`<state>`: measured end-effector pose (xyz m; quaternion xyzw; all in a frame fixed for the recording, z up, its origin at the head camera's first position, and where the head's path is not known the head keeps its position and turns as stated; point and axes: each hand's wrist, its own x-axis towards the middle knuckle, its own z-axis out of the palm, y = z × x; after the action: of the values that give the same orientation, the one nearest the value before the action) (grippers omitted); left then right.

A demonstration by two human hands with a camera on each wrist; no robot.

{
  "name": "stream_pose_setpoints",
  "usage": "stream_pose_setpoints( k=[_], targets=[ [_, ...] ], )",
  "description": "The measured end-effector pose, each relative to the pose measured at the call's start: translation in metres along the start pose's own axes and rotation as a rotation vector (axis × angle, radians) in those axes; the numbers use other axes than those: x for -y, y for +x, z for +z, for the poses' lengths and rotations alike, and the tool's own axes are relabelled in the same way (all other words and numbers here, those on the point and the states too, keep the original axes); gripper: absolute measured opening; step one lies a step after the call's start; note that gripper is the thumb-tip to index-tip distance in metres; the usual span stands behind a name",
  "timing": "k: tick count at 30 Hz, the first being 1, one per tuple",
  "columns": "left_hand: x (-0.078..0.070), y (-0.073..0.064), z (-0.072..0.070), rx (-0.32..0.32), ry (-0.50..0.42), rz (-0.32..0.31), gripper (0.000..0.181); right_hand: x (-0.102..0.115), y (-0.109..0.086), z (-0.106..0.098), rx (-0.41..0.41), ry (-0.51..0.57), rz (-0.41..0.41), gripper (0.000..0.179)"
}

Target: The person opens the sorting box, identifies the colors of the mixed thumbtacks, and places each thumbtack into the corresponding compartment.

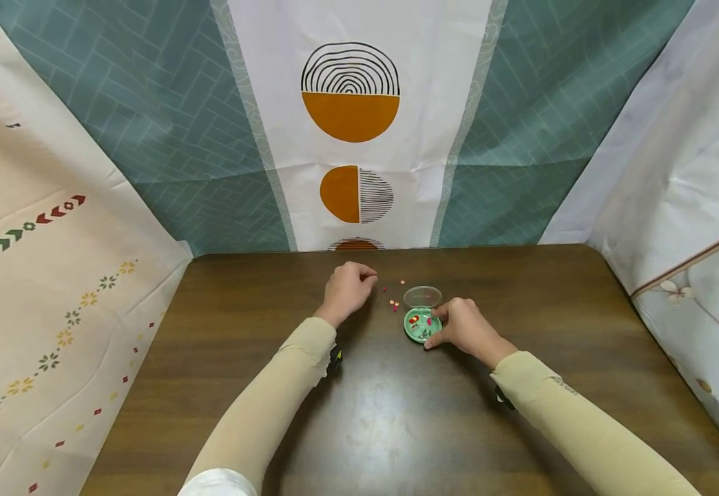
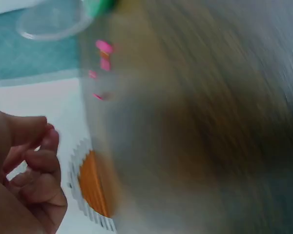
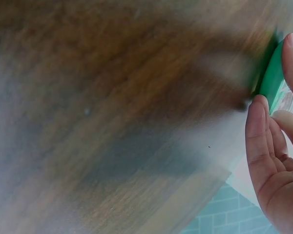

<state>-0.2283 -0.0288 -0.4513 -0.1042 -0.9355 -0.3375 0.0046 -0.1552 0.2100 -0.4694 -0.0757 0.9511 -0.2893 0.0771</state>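
Note:
A small round green case stands on the table with its clear lid flipped up at the back. Red, pink and dark green bits lie inside it. My right hand grips the case's right side between thumb and fingers; the right wrist view shows the fingertips along its green wall. To the left of the case, my left hand hovers with curled fingers, thumb and forefinger tips pressed together. I cannot tell whether a tiny piece is between them. Small pink and orange pieces lie between the left hand and the case.
The brown wooden table runs back to a patterned curtain. More cloth hangs at the left and the right. A single orange piece lies near the lid.

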Motion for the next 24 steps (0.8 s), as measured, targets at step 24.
stream_pose_setpoints(
  k=[24],
  targets=[
    [0.012,0.023,0.024,0.162,0.612,0.427,0.020,0.003,0.001,0.003,-0.016,-0.030,0.001,0.062]
  ],
)
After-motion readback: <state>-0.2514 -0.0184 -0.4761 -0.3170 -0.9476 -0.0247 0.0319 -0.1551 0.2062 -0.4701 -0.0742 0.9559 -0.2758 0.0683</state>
